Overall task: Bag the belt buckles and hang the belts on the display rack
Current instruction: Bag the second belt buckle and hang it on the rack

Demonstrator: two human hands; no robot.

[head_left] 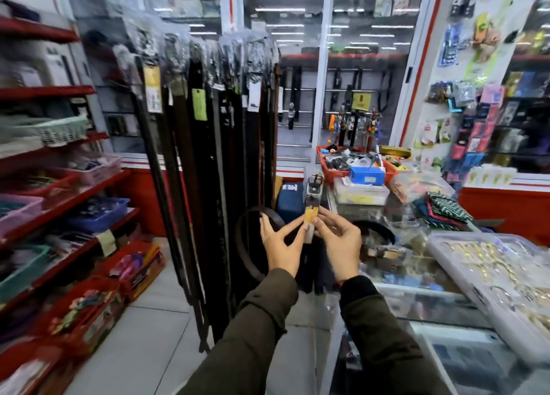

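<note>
Both hands hold one dark belt upright at centre. Its metal buckle (314, 187) stands topmost, inside what looks like clear plastic, with a yellow tag (311, 216) below it. My right hand (340, 242) pinches the belt at the tag with thumb and forefinger. My left hand (279, 242) touches the same spot with its fingertips, the other fingers spread. The belt's strap (253, 216) curls in a loop behind my left hand. The display rack (208, 156) stands to the left, hung with several dark belts whose buckles sit in plastic bags.
Red shelves (59, 204) with baskets line the left wall. A glass counter (416, 293) on the right carries a red basket (330, 168), folded cloth and a white tray (464, 275) of gold pieces. Tiled floor (154, 320) lies between the shelves and the rack.
</note>
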